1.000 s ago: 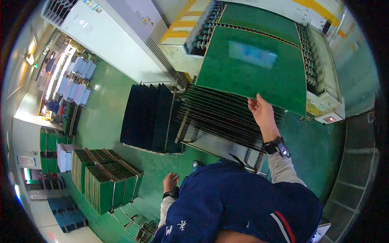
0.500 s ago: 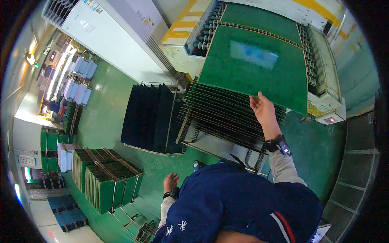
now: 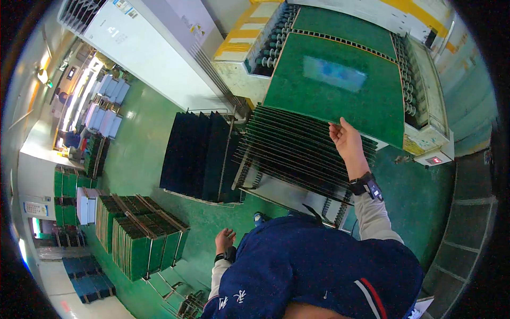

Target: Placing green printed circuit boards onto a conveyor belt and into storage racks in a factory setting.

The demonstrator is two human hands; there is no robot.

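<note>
A large glossy green panel [image 3: 337, 95] lies tilted at the mouth of a roller conveyor [image 3: 417, 101], its near part over a slotted rack [image 3: 303, 154] of upright thin panels. My right hand [image 3: 348, 141] is at the panel's near edge, thumb over the top and fingers curled below, pinching it. A dark watch-like device [image 3: 366, 186] is on that wrist. Low at my left side hangs my left hand [image 3: 225, 239], fingers loosely bent and apart, holding nothing. A second green panel [image 3: 345, 26] lies farther back on the rollers.
Left of the rack stands another rack of dark panels [image 3: 199, 157]. A cart of green panels [image 3: 149, 234] is at lower left. A tall white cabinet unit [image 3: 154, 58] rises at upper left. Grey ribbed panelling [image 3: 462, 228] lines the right side.
The near edge of the green panel and my right hand have shifted very slightly away from me, toward the conveyor. My left hand stays at my side.
</note>
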